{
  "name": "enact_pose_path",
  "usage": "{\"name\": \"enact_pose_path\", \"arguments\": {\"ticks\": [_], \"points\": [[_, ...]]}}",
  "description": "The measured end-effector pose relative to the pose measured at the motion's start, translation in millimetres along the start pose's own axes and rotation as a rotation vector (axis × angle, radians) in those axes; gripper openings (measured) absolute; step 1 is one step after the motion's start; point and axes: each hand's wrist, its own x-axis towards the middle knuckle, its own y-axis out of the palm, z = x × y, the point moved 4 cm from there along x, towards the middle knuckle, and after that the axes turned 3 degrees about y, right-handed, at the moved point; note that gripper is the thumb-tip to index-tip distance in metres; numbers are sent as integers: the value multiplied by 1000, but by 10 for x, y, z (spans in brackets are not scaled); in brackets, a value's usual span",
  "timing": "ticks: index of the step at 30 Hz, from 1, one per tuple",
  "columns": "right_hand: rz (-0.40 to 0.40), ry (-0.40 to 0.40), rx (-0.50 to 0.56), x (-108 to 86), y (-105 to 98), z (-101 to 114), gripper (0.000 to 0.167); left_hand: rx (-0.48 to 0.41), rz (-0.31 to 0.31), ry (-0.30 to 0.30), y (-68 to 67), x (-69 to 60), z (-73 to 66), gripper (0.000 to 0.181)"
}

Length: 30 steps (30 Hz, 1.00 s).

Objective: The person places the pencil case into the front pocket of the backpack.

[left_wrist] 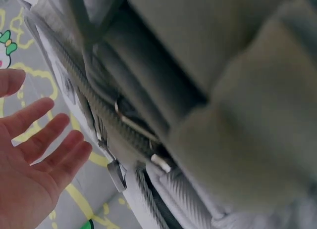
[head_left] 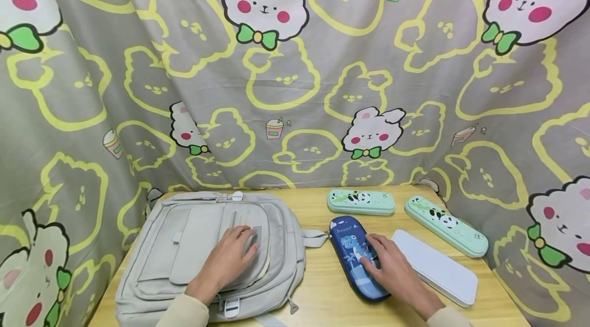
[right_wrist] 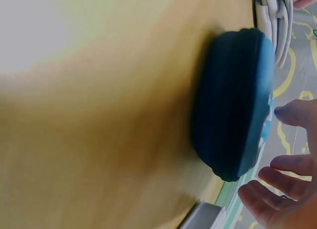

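Observation:
A light grey backpack [head_left: 198, 230] lies flat at the left of the table. My left hand [head_left: 228, 260] is over its front pocket, fingers loosely bent and holding nothing; the left wrist view shows them spread beside the bag's zippers [left_wrist: 119, 120]. To the right of the backpack is a dark blue dinosaur pencil case [head_left: 348, 245], seen from its end in the right wrist view. My right hand [head_left: 392, 268] hovers at the case's right side with fingers spread and thumb close to its top. Whether the thumb touches it I cannot tell.
Two mint-green panda pencil cases [head_left: 361, 202] lie toward the back right of the wooden table [head_left: 304, 291]. A plain white case [head_left: 435, 265] lies just right of my right hand. A patterned curtain [head_left: 286, 86] encloses the table's back and sides.

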Motion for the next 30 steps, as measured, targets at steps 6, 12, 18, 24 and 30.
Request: {"name": "enact_pose_path", "arguments": {"ticks": [6,12,18,24,30], "points": [[56,40,26,-100,93,5,76,3,-5,7,64,-75,-60,40],[92,51,34,-140,165,10,85,45,-17,38,125,-134,-107,46],[159,94,55,-168,227,-1,92,73,-12,59,209,-177,-111,55],[150,88,66,-185,278,15,91,68,-6,62,281,-219,-92,61],[114,77,74,-202,319,27,89,67,-16,83,331,-246,-89,67]]}}
